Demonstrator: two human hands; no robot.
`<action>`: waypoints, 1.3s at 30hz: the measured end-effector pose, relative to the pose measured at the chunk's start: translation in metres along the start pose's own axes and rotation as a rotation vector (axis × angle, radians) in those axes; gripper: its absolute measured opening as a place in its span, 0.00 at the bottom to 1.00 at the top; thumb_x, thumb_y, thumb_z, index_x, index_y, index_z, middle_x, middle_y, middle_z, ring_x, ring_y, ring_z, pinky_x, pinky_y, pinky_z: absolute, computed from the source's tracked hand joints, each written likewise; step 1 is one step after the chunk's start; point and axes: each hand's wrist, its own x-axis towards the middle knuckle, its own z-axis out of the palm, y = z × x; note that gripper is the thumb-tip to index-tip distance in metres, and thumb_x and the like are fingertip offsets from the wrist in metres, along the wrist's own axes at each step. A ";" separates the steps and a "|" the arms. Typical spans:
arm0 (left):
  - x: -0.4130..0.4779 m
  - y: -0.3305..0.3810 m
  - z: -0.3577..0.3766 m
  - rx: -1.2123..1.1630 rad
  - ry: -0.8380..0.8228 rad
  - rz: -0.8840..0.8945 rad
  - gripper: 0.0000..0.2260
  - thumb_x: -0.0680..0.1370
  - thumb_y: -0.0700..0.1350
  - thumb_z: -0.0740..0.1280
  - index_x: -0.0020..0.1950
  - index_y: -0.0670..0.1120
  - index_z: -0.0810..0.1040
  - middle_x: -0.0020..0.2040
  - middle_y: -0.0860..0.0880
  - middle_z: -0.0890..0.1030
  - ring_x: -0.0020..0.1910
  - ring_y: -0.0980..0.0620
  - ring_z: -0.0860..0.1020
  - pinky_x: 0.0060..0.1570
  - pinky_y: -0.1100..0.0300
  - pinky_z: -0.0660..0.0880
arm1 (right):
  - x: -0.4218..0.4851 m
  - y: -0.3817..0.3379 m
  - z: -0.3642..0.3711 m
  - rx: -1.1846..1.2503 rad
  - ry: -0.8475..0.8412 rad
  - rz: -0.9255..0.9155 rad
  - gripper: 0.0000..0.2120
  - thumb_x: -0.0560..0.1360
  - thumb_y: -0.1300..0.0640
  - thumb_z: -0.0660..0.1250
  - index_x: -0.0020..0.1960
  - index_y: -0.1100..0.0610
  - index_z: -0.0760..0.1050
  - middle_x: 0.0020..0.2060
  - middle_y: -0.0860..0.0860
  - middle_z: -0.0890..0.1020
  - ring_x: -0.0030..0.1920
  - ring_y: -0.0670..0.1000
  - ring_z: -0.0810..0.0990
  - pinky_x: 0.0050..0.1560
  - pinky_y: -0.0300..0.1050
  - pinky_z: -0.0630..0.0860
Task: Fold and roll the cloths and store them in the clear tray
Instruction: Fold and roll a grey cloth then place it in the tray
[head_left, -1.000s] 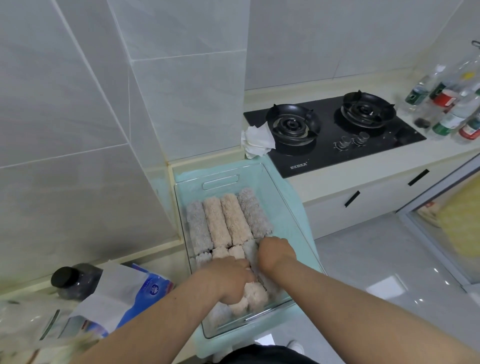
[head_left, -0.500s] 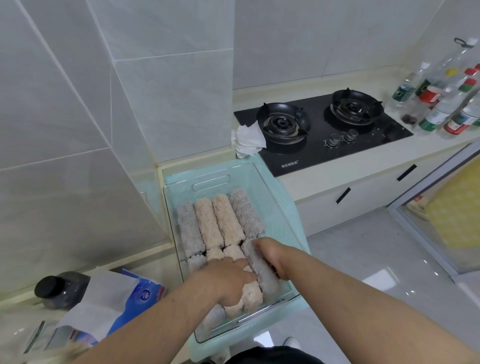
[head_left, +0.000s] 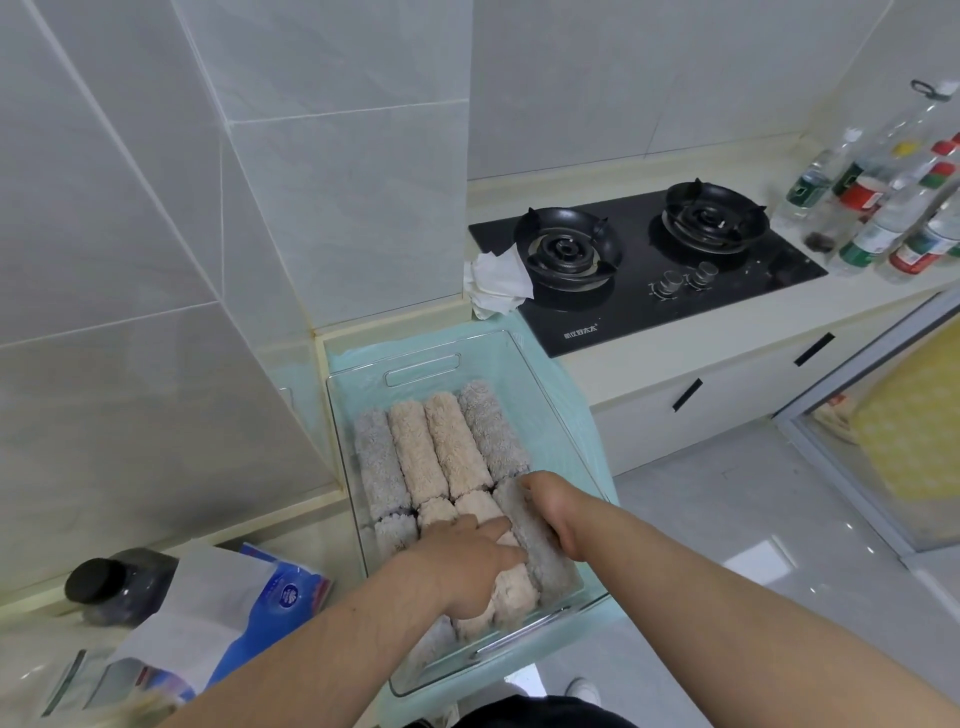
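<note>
A clear tray (head_left: 540, 384) sits on a pale green surface and holds two rows of rolled cloths, grey and beige. The far row (head_left: 441, 441) lies neatly side by side. In the near row, my right hand (head_left: 550, 512) grips a grey roll (head_left: 540, 551) at the tray's right side, fingers tucked down beside it. My left hand (head_left: 462, 561) lies on the beige rolls (head_left: 511, 592) next to it, with a finger stretched out across them. My hands hide much of the near row.
A black gas hob (head_left: 649, 260) sits on the counter to the right, with a crumpled white cloth (head_left: 496, 283) at its left edge. Several bottles (head_left: 893, 208) stand at far right. A dark jar (head_left: 111, 584) and a blue tissue pack (head_left: 244, 618) lie at left.
My right hand has slid to the right edge of the near row and wrapped the grey roll. My left hand has opened from a curled press to a stretched finger.
</note>
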 end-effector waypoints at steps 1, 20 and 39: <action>0.000 0.000 0.000 -0.005 0.009 0.007 0.31 0.78 0.38 0.58 0.76 0.61 0.56 0.80 0.51 0.47 0.71 0.42 0.59 0.66 0.47 0.63 | 0.000 -0.002 0.002 -0.036 0.007 -0.017 0.15 0.82 0.56 0.53 0.39 0.57 0.70 0.37 0.53 0.74 0.35 0.50 0.72 0.28 0.35 0.68; -0.092 -0.036 -0.068 -1.111 1.068 -0.396 0.11 0.82 0.45 0.60 0.61 0.52 0.79 0.58 0.56 0.80 0.57 0.56 0.77 0.63 0.52 0.73 | -0.062 -0.080 -0.057 -0.002 -0.076 -0.720 0.07 0.78 0.54 0.64 0.53 0.55 0.77 0.56 0.58 0.81 0.50 0.55 0.80 0.59 0.54 0.77; -0.192 0.258 -0.019 -1.161 2.014 -0.766 0.15 0.78 0.55 0.57 0.58 0.56 0.78 0.59 0.53 0.81 0.60 0.54 0.78 0.63 0.53 0.73 | -0.174 0.013 -0.125 -0.311 -0.679 -1.131 0.07 0.80 0.57 0.62 0.52 0.48 0.78 0.55 0.54 0.81 0.57 0.55 0.80 0.60 0.54 0.77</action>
